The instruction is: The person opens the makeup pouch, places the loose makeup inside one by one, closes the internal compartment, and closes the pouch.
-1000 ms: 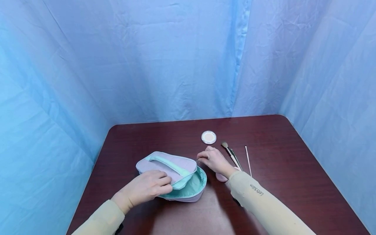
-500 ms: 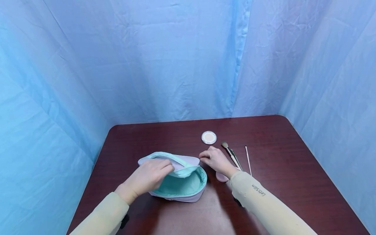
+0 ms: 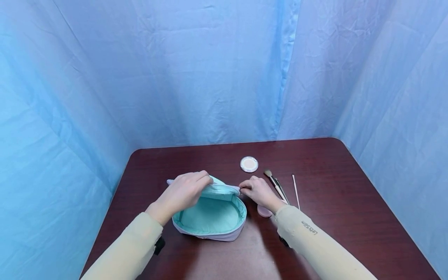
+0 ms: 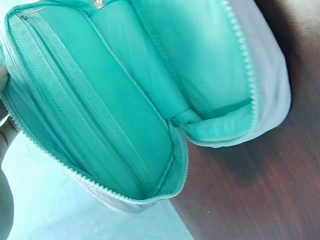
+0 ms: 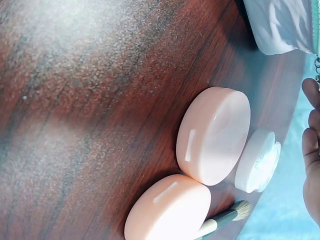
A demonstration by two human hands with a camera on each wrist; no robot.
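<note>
A lilac makeup bag (image 3: 225, 235) with a mint lining lies on the table, its lid (image 4: 100, 95) raised and the inside showing. My left hand (image 3: 189, 192) grips the lid's edge; in the left wrist view a zipped mesh pocket (image 4: 75, 95) lines the lid. At the bag's far right corner, my right hand (image 3: 259, 192) pinches the zipper pull, whose small chain (image 5: 317, 65) shows by the fingertips in the right wrist view. Close to that hand are two pink round cases, one (image 5: 215, 135) behind the other (image 5: 167, 210).
Behind the right hand lies a round white-rimmed compact (image 3: 249, 164). Makeup brushes (image 3: 274, 182) lie beside the right forearm, with a thin one (image 3: 295, 190) farther right. Blue curtains (image 3: 210, 77) surround the dark red table (image 3: 168, 163).
My left hand has lifted the lid up and back, so the bag's mouth has widened. The right hand has shifted only slightly right at the bag's corner.
</note>
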